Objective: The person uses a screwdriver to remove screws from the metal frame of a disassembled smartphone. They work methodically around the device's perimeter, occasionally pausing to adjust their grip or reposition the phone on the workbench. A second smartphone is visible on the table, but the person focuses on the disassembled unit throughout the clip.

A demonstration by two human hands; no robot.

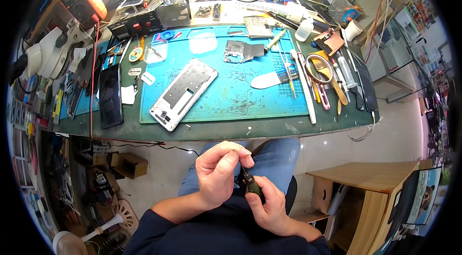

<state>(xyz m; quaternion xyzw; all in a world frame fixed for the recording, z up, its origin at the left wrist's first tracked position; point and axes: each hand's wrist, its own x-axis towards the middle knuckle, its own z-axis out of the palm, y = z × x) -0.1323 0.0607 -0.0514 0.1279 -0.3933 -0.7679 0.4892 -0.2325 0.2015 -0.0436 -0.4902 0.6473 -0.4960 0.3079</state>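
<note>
Over my lap, just in front of the bench edge, both of my hands are close together. My right hand point(270, 208) is closed around the dark green handle of a slim hand tool point(252, 185), which looks like a precision screwdriver. At the tool's upper end, the thumb and fingers of my left hand point(217, 174) are pinched together; whatever sits between them is too small to make out. A silver phone frame point(180, 93) lies diagonally on the blue work mat point(231, 103), apart from both hands.
Left of the mat lies a black phone point(110, 96). On the mat are a dark metal shield part point(240, 51), a white-bladed spatula point(266, 80) and clear plastic trays point(203, 42). A tape roll point(319, 67) and several tools lie right. A wooden cabinet point(365, 176) stands at lower right.
</note>
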